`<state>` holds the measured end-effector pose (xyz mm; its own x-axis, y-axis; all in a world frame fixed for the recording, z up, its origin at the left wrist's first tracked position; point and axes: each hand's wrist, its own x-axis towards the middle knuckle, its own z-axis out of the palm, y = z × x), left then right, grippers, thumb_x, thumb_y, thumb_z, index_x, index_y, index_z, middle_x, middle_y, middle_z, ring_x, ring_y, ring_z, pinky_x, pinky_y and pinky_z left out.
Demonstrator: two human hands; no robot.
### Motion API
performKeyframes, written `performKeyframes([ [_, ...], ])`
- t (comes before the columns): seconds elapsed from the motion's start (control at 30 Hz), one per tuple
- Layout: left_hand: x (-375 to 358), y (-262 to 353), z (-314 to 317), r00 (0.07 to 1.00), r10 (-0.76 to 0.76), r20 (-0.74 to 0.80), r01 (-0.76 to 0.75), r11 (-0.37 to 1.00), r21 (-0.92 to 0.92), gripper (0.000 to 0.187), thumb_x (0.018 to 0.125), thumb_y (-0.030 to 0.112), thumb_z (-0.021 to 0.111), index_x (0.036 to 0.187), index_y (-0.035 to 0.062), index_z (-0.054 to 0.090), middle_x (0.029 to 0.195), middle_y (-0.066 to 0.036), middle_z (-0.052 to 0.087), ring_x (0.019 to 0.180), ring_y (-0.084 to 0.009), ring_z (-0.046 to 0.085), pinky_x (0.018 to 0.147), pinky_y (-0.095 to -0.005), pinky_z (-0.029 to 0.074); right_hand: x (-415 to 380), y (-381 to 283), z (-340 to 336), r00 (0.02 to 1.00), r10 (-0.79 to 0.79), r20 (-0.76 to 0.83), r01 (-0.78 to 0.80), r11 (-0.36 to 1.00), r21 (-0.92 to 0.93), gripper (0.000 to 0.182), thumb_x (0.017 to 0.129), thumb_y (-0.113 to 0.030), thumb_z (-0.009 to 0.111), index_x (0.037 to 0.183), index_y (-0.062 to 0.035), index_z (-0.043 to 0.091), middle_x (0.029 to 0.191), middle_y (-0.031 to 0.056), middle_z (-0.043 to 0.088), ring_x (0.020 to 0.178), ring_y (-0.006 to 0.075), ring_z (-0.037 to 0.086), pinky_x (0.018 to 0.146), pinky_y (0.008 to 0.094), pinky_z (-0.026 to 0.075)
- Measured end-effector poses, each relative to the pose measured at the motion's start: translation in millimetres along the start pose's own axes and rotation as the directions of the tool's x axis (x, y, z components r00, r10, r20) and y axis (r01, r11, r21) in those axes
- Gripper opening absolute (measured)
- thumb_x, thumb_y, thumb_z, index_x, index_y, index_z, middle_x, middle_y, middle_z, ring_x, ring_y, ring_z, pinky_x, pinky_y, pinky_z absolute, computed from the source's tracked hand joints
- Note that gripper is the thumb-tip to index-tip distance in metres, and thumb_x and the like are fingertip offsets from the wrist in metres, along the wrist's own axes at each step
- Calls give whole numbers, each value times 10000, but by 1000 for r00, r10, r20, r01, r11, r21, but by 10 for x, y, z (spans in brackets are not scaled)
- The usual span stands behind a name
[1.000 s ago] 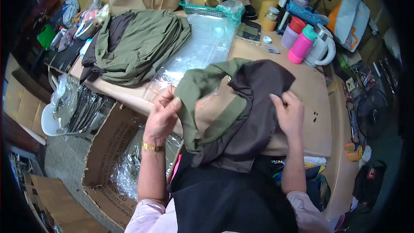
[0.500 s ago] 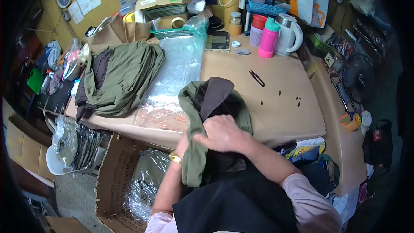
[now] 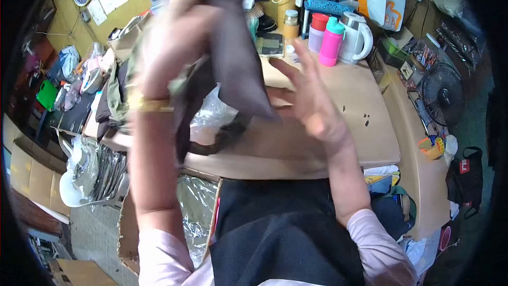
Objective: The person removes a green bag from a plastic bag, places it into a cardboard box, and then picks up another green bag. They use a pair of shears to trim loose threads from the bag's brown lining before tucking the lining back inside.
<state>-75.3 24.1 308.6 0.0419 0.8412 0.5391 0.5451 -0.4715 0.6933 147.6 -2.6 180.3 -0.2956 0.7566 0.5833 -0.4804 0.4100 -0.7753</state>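
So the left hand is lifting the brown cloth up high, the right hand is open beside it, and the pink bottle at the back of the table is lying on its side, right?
Not quite. The pink bottle stands upright, next to the white kettle; the head view shows this. The rest holds: the left hand lifts the brown cloth high, and the right hand is open beside it.

Head-worn view, down over table (image 3: 370, 127)

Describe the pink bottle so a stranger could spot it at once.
Look to the far edge of the tan cardboard-covered table, just left of the white electric kettle. The pink bottle stands upright there, the only one with a teal cap; the neighbouring cup has a red lid.
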Motion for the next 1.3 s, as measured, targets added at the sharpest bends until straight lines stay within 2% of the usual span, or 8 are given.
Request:
performKeyframes([
  [0.17, -451, -201, 723, 851, 349, 393, -150, 877, -456, 397, 1006, 289, 556, 1282, 5, 593, 1155, -98, 672, 1064, -174, 632, 969, -308, 473, -46, 133, -574, 899, 137, -415, -105, 989, 101, 389, 952, -135, 628, 1313, -6, 559, 1172, 90, 665, 1009, 194, 660, 921, 330, 525],
  [0.37, -1737, -2165, 636, 995, -71, -75, 100, 839, 535, 528, 835, 200, 737, 1296, 38, 538, 1231, -252, 542, 1168, -420, 526, 1003, -490, 419, -1374, 868, -1893, 669, 423, -611, -375, 902, 214, 464, 965, -194, 599, 1381, -15, 498, 1367, 135, 569, 1241, 257, 566, 1076, 435, 451],
  [0.57, -2112, -2282, 635, 820, -561, -117, 534, 822, -199, 333, 935, 276, 705, 1067, -12, 605, 787, -80, 663, 668, -134, 622, 642, -283, 503, -1223, 736, -1808, 645, 489, -587, -253, 862, 440, 539, 949, -273, 668, 1357, 38, 501, 1337, 142, 581, 1222, 234, 563, 1059, 370, 441],
  [0.9, -848, -2549, 937, 958, -283, -52, 265, 797, 542, 762, 724, 330, 835, 1343, 19, 519, 1252, -246, 573, 1111, -407, 585, 958, -440, 483, -483, 644, -1666, 790, 324, -521, -611, 332, -719, 633, 831, -107, 740, 1398, 10, 487, 1323, 118, 592, 1176, 235, 587, 1067, 345, 416],
  [1.03, -636, -2483, 488, 937, -308, -167, 283, 946, -160, 175, 884, 129, 659, 1005, 8, 698, 915, -74, 719, 813, -207, 684, 785, -310, 546, -31, -551, -1143, 901, -42, -431, -210, 828, -520, 650, 876, -278, 749, 1377, 47, 493, 1262, 142, 625, 1197, 269, 580, 1058, 380, 425],
  [1.1, -966, -1888, 146, 936, -309, -171, 125, 741, -660, 223, 917, 121, 645, 1090, -18, 659, 999, -39, 699, 826, -127, 646, 775, -258, 518, -139, -760, -996, 893, 371, -253, -223, 856, 466, 465, 939, -233, 676, 1310, 26, 567, 1192, 113, 661, 1089, 244, 627, 1007, 368, 469],
  [1.17, -1450, -1778, 147, 719, -694, -49, 453, 520, -724, 276, 939, 137, 647, 1152, -35, 617, 1071, -69, 682, 821, -126, 640, 770, -264, 510, -38, -229, -1881, 981, 115, -157, -191, 411, -891, 400, 820, -3, 600, 1218, 17, 634, 1111, 175, 696, 1042, 222, 653, 970, 362, 476],
  [1.3, -2458, -2812, 391, 642, -767, -14, 650, 554, -521, 222, 970, 208, 643, 952, -8, 694, 892, 3, 686, 789, -81, 602, 696, -256, 492, -606, 619, -2328, 856, 362, -369, -495, 364, -789, 247, 803, 100, 555, 1025, 58, 656, 895, -26, 645, 823, 113, 603, 804, 284, 489],
])
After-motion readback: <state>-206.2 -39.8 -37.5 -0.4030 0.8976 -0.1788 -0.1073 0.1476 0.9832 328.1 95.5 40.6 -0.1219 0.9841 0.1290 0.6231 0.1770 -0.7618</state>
